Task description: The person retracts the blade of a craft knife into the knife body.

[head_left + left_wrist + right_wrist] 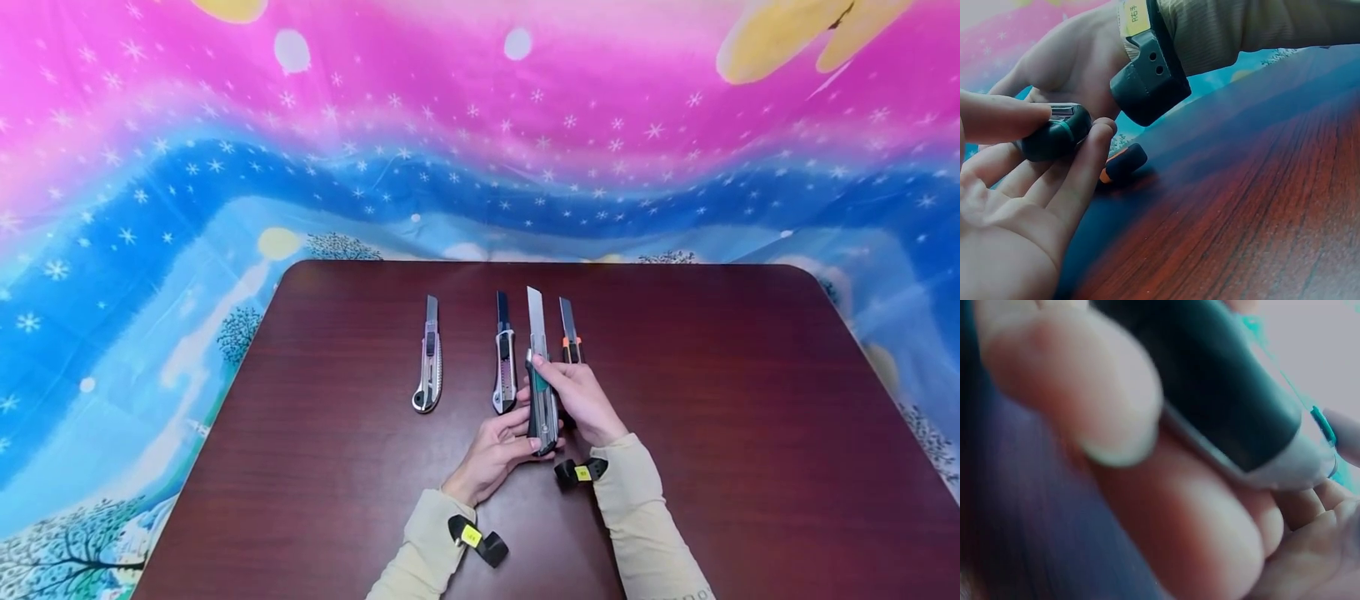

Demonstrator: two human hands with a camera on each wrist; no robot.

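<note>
Firstly, silver cutter (431, 354): curved metal handle, ribbed edge, on the glossy wood-grained table (315, 467).
My left hand (491, 458): pinches the butt of the green-and-black cutter (544, 412); slackness could let it tip.
Black-bladed cutter (505, 358): silver-rimmed handle, just beside.
Held cutter: above the table between both hands, broad blade bare; a slipping thumb could meet its edge.
Orange-trimmed cutter (571, 333): might nick a straying knuckle.
My right hand (588, 400): grips nearer the blade, thumb on top.
</note>
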